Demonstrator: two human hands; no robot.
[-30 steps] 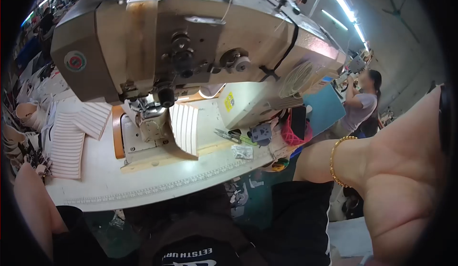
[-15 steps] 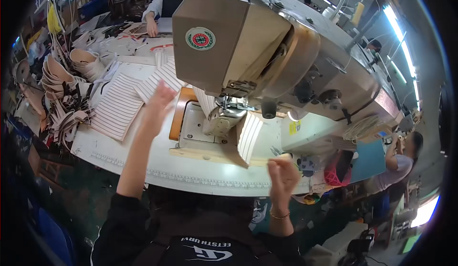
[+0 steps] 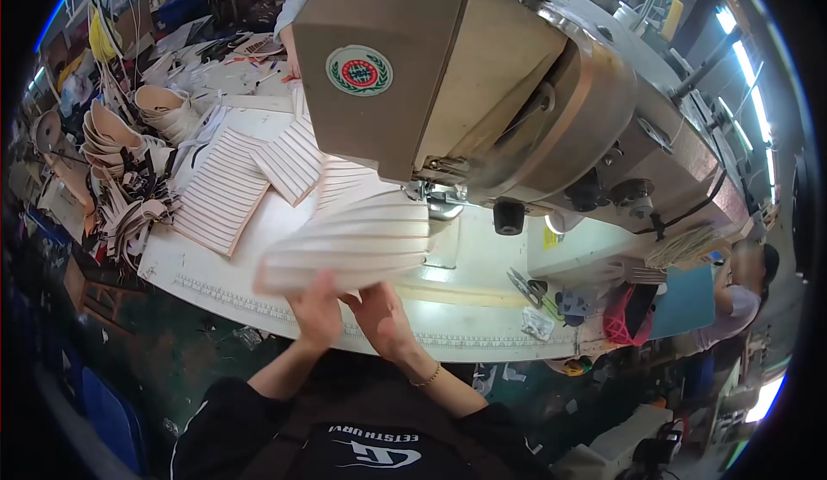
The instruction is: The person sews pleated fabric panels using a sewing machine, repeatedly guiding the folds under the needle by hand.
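Note:
A curved white panel with stripes (image 3: pixel 357 243) is held up in front of the sewing machine (image 3: pixel 375 127), its left end smeared by motion. My left hand (image 3: pixel 315 315) grips its near edge, with the thumb on top and the other fingers hidden beneath. Close beside it, my right hand (image 3: pixel 385 321) is at the same edge, fingers curled under the panel. The panel's right end lies just in front of the needle area (image 3: pixel 435 194). More flat striped pieces (image 3: pixel 222 189) lie to the left, partly overlapping.
Stacks of curved pieces (image 3: pixel 112 140) stand at the table's left. Scissors (image 3: pixel 527 289), a small plastic bag (image 3: pixel 538 323) and a pink basket (image 3: pixel 627 318) are on the right. A ruler strip (image 3: pixel 448 340) runs along the front edge. Another person (image 3: pixel 732 303) sits at far right.
My hands, apart and without the panel before, have come together in front of me on the striped panel. That panel now covers the machine's bed plate. My view has shifted closer to the machine.

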